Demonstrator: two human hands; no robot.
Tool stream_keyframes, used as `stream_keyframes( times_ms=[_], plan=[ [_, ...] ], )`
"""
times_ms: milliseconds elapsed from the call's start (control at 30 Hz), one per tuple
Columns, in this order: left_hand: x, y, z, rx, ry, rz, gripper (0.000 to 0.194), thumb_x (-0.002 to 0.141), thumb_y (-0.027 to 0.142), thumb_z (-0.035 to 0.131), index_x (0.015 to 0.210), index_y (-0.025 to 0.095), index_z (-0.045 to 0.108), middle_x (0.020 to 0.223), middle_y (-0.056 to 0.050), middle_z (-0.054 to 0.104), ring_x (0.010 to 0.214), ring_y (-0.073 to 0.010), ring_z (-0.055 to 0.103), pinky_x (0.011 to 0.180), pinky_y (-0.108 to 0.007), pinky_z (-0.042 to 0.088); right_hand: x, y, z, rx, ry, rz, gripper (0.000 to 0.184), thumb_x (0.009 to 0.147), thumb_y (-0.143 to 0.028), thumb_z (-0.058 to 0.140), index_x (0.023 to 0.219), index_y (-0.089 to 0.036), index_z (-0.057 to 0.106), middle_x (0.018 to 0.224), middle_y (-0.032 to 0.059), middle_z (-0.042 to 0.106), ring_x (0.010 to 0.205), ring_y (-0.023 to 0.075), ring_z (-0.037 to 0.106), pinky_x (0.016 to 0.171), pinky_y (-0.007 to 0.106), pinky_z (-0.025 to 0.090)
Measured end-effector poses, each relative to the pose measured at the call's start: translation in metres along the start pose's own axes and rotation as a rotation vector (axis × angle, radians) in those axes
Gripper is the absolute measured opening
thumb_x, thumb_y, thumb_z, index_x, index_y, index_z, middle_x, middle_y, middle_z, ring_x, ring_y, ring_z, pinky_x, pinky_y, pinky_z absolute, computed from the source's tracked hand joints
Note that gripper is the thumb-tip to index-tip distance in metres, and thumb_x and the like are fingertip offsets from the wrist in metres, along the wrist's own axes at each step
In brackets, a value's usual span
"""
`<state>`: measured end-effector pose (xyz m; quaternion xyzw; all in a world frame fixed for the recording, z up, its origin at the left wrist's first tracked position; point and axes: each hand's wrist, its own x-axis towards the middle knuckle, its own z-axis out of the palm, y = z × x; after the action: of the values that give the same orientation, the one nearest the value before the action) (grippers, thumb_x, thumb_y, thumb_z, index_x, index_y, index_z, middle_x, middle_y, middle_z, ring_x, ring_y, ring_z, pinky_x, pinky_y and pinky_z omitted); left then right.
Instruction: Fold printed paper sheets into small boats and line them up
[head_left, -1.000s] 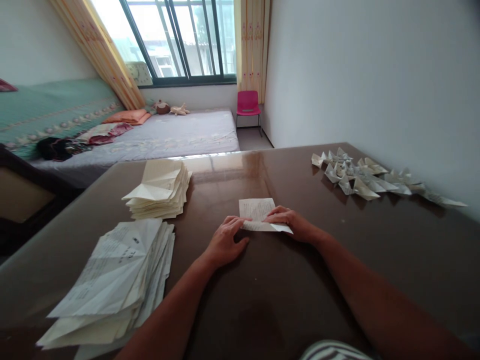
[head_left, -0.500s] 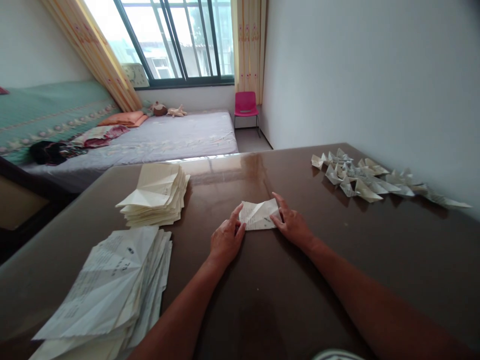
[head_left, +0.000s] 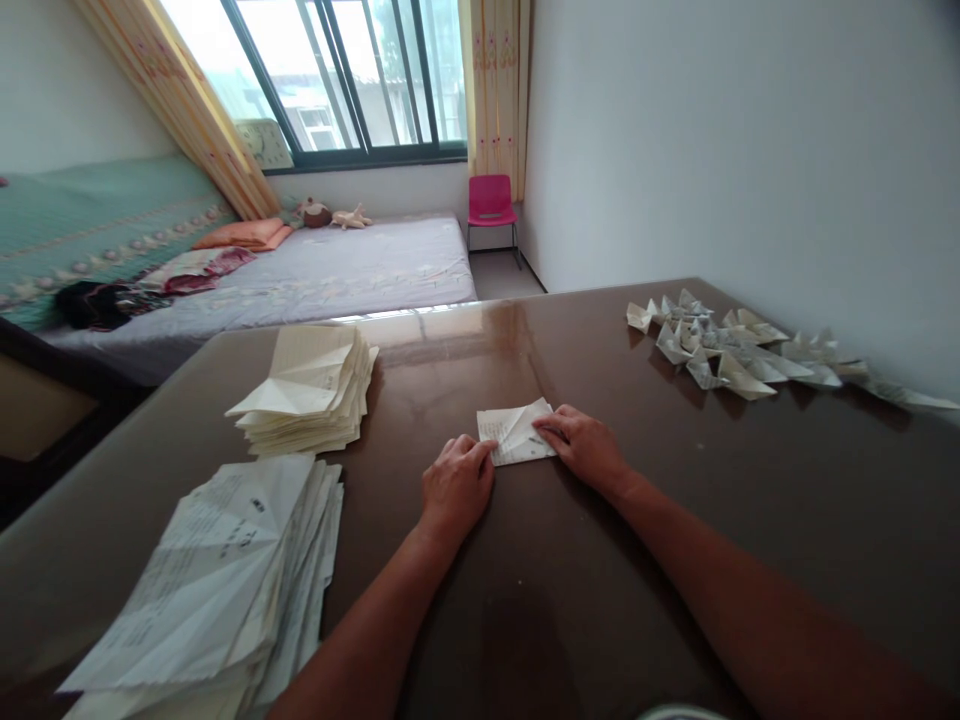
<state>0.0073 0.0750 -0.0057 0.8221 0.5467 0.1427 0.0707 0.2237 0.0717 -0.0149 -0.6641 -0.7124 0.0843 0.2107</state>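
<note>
- dark brown table (head_left: pixel 600 560) fills the lower view; its far edge runs just ahead of the work, its right side lies close along the white wall (head_left: pixel 750 140); bed (head_left: pixel 337 265) and pink chair (head_left: pixel 491 200) sit beyond, well apart from the work
- near stack of printed sheets (head_left: pixel 217 570) lies at the person's left, overhanging toward the near edge; second stack of creased sheets (head_left: pixel 311 385) sits behind it, apart from the hands
- row of finished folded pieces (head_left: pixel 720 345) lies along the far right, close to the wall, well apart from the hands
- step in hand, as judged: a crease is being pressed into the small folded paper (head_left: pixel 517 435), which lies flat at mid-table
- right hand (head_left: pixel 585 445) lies on the paper's right edge, fingers extended flat, pinning it, not gripping
- left hand (head_left: pixel 457 480) is loosely curled, fingertips touching the paper's left corner; nothing enclosed
- next move likely calls for one hand holding the paper steady while the other lifts a flap
- open tabletop on every side of the paper; room to turn it freely; no obstacle near
</note>
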Motion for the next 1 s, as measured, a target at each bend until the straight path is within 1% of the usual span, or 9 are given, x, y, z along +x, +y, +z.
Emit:
stream_keyframes(
  times_ms=[167,300,433,567,700,767,833,900,1000],
  plan=[
    [0.000,0.000,0.002,0.115,0.060,0.055,0.027,0.093,0.029,0.046,0.115,0.031,0.063,0.099,-0.004,0.062,0.098,-0.0212,0.055,0.070,-0.030,0.052,0.001,-0.001,0.000,-0.012,-0.008,0.018,0.025,0.093,-0.040,0.047,0.104,-0.034,0.069,0.095,0.0002,0.065,0.086,0.0156,0.063,0.066,0.024,0.039],
    [-0.002,0.002,0.006,0.105,0.136,0.299,0.031,0.092,0.016,0.045,0.117,0.022,0.062,0.126,-0.007,0.058,0.123,-0.0235,0.046,0.099,-0.038,0.047,0.001,-0.002,-0.001,-0.024,-0.010,0.022,0.026,0.093,-0.040,0.046,0.105,-0.034,0.069,0.096,0.0002,0.066,0.087,0.0159,0.063,0.066,0.024,0.040],
    [-0.009,0.012,0.012,0.038,0.073,0.493,0.039,0.093,0.014,0.040,0.130,0.016,0.054,0.137,-0.006,0.054,0.132,-0.0216,0.042,0.110,-0.037,0.039,0.001,-0.003,-0.001,-0.017,-0.005,0.011,0.027,0.094,-0.039,0.046,0.105,-0.032,0.069,0.097,0.0011,0.066,0.089,0.0157,0.063,0.068,0.024,0.042],
    [-0.013,0.019,0.015,0.018,-0.010,0.472,0.042,0.095,0.024,0.040,0.135,0.016,0.048,0.140,-0.007,0.051,0.131,-0.0232,0.044,0.110,-0.039,0.039,0.001,-0.002,0.001,-0.003,0.002,0.005,0.026,0.094,-0.038,0.046,0.104,-0.032,0.069,0.098,0.0015,0.066,0.090,0.0162,0.063,0.069,0.025,0.043],
    [-0.014,0.018,0.013,0.020,-0.023,0.451,0.043,0.095,0.030,0.041,0.135,0.020,0.048,0.143,-0.009,0.047,0.135,-0.0266,0.039,0.109,-0.044,0.040,0.001,0.000,-0.001,0.011,-0.002,0.008,0.024,0.093,-0.035,0.047,0.104,-0.032,0.069,0.099,0.0019,0.065,0.088,0.0165,0.062,0.069,0.026,0.045],
    [-0.013,0.018,0.011,0.024,-0.035,0.444,0.043,0.094,0.031,0.042,0.135,0.021,0.049,0.144,-0.009,0.046,0.137,-0.0280,0.036,0.109,-0.045,0.039,0.000,0.000,-0.005,-0.006,0.045,-0.002,0.025,0.092,-0.030,0.049,0.107,-0.029,0.068,0.104,0.0045,0.064,0.092,0.0187,0.060,0.075,0.028,0.047],
    [-0.013,0.019,0.010,0.024,-0.052,0.439,0.043,0.094,0.031,0.042,0.136,0.021,0.049,0.145,-0.009,0.045,0.138,-0.0286,0.034,0.110,-0.046,0.039,-0.003,-0.004,-0.011,-0.032,0.126,-0.062,0.029,0.092,-0.024,0.048,0.114,-0.025,0.066,0.114,0.0086,0.061,0.105,0.0226,0.056,0.088,0.034,0.045],
    [-0.013,0.018,0.009,0.024,-0.062,0.440,0.044,0.094,0.032,0.042,0.136,0.021,0.048,0.145,-0.009,0.044,0.139,-0.0282,0.033,0.111,-0.046,0.037,-0.008,-0.011,-0.014,-0.018,0.138,-0.216,0.036,0.093,-0.020,0.042,0.125,-0.021,0.060,0.126,0.0107,0.057,0.119,0.0244,0.047,0.101,0.039,0.038],
    [-0.012,0.016,0.011,0.023,-0.068,0.464,0.043,0.094,0.031,0.043,0.134,0.019,0.050,0.145,-0.010,0.044,0.139,-0.0264,0.032,0.113,-0.046,0.033,-0.017,-0.023,-0.010,0.083,-0.086,-0.514,0.046,0.098,-0.032,0.034,0.141,-0.017,0.043,0.142,0.0101,0.047,0.133,0.0205,0.037,0.111,0.037,0.030]
  ],
)
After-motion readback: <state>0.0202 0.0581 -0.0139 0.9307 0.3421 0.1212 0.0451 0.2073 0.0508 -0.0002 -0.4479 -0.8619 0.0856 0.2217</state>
